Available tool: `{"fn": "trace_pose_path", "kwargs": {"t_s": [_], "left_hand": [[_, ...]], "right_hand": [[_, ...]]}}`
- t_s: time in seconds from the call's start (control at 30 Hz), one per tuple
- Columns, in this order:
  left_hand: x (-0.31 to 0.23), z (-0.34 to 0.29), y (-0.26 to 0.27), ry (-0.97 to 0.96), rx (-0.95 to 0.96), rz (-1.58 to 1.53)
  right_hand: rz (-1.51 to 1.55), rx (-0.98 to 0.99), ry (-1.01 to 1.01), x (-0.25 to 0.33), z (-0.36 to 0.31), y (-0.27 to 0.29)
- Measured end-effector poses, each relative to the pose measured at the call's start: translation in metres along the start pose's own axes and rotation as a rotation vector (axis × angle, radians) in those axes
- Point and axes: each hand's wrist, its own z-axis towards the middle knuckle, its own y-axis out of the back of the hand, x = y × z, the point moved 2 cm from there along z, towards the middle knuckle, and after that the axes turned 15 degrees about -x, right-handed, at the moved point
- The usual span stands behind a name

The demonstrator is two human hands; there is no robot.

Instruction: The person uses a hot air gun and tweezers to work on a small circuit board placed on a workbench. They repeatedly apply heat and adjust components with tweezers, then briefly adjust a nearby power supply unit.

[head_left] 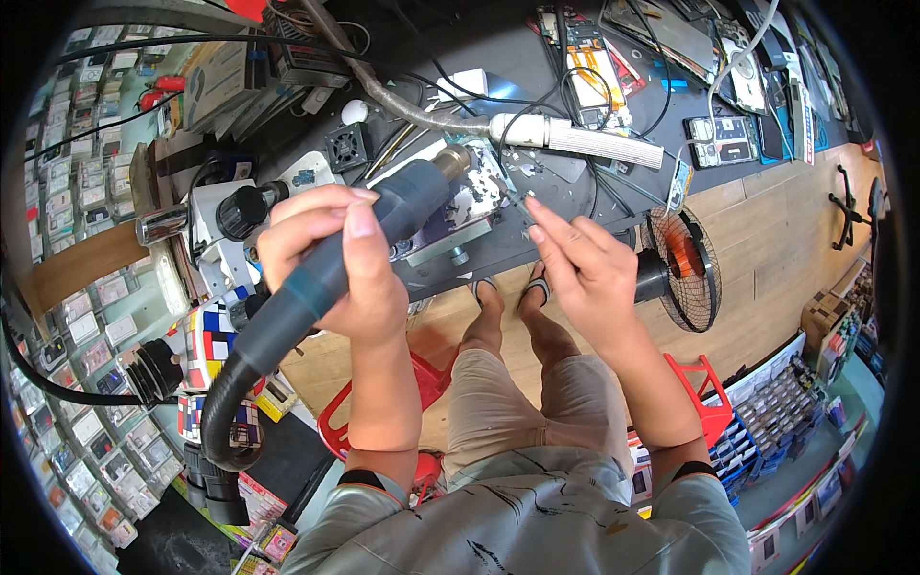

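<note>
My left hand [340, 254] is wrapped round the dark grey handle of a hot air gun [316, 287]. Its metal nozzle [452, 161] points toward a workpiece with torn, silvery-white patches [476, 199], which lies in a metal holder [450, 241] with a knob at its front. Between thumb and fingers, my right hand [589, 268] pinches a slim tool [520, 203], its tip close to the right side of the workpiece. Whether the tip touches cannot be made out, nor can the tool's exact kind. The gun's body hides part of the workpiece and holder.
A microscope [216, 235] stands at the left, by a glass case of small boxed parts [86, 326]. Behind the work lie a white ribbed handle on a hose [594, 144], cables and opened phones [724, 142]. A fan [682, 268] stands right; a red stool [422, 379] is below.
</note>
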Motion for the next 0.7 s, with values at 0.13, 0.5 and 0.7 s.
{"fn": "trace_pose_path", "kwargs": {"t_s": [0.13,0.5,0.7], "left_hand": [[0.01,-0.012,-0.005,0.034,0.055,0.009],[0.016,-0.014,-0.006,-0.002,0.109,0.07],[-0.004,-0.003,0.001,-0.136,-0.149,0.107]], "right_hand": [[-0.019,-0.037,0.1,-0.005,-0.006,-0.011],[-0.046,-0.05,0.074,0.001,0.012,-0.02],[0.047,-0.178,-0.146,-0.001,0.021,-0.005]]}}
